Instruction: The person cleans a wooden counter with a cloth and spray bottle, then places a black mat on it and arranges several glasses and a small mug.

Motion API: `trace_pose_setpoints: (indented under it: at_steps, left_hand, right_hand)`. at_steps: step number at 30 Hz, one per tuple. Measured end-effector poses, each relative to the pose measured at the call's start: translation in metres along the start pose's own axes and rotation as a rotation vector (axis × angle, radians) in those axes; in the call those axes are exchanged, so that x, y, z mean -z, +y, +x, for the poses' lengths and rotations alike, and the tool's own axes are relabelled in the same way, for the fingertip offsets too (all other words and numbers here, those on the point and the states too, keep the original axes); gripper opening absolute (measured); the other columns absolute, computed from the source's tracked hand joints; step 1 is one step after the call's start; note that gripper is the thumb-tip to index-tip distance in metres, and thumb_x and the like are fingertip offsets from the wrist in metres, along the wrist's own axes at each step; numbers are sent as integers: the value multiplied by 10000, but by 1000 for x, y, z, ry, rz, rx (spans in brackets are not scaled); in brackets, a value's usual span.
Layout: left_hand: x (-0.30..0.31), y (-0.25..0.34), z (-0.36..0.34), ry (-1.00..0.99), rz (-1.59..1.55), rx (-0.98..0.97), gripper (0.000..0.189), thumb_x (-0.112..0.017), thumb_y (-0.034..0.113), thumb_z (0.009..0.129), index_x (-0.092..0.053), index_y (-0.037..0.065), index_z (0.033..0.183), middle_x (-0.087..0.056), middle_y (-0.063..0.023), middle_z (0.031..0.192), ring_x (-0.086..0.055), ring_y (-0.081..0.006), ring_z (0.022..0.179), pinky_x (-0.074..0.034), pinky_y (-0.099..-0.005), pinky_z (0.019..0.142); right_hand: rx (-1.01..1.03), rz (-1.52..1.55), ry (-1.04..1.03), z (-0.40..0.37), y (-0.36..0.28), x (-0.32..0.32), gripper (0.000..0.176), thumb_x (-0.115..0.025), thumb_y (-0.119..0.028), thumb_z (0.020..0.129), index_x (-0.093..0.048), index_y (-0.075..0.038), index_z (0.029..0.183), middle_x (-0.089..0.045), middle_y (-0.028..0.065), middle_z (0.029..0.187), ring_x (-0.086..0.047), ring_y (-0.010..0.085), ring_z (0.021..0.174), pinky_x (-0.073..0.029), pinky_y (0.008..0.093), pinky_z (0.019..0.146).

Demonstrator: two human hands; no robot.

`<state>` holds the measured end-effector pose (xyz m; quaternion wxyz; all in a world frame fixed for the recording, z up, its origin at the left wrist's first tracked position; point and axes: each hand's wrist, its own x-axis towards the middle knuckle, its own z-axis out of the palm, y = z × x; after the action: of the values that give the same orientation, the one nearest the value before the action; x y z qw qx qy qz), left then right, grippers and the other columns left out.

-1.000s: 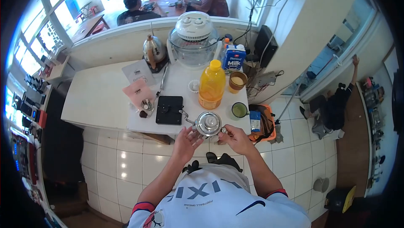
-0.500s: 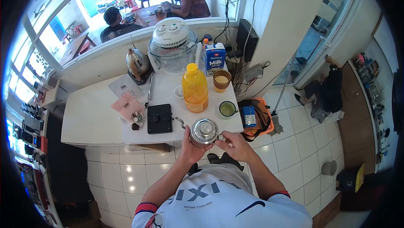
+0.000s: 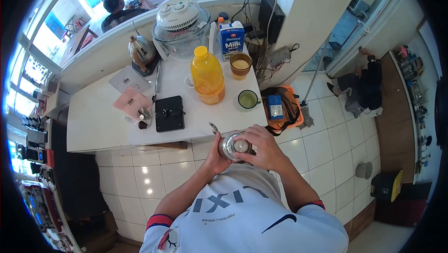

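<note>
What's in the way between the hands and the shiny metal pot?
Nothing visible is in the way: the left hand and the right hand both touch the shiny metal pot. The big yellow bottle stands on the white table, beyond the pot, not between them.

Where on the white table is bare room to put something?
The table is bare at its left end, beyond the pink packet. A smaller free strip lies before the yellow bottle, between the black device and green cup. The back right, around the milk carton, is crowded.
</note>
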<state>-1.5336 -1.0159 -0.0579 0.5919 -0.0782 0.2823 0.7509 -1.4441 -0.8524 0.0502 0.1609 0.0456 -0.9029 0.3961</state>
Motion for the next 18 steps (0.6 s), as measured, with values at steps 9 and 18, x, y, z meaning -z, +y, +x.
trace_pose_setpoints:
  at_steps: [9,18]
  left_hand:
    - [17,-10,2,-24,-74,22,676,-303,642,981,-522,121,1352,-603,-88,1291,-578,-243,1192,-482,-435,989]
    - [53,21,-15,-26,-195,-33,649,-341,645,965,-610,100,1193,-687,-126,1025,-689,-238,876,-575,-352,648]
  right_hand:
    - [-3,82,70,-4,-6,-24,408,-836,-268,703,-657,-56,1003,-624,96,892,-576,289,833,-472,401,767]
    - [359,-13,85,26,-22,-65,522,-787,-159,757,-539,-52,1203,-621,134,915,-583,314,786,-494,434,749]
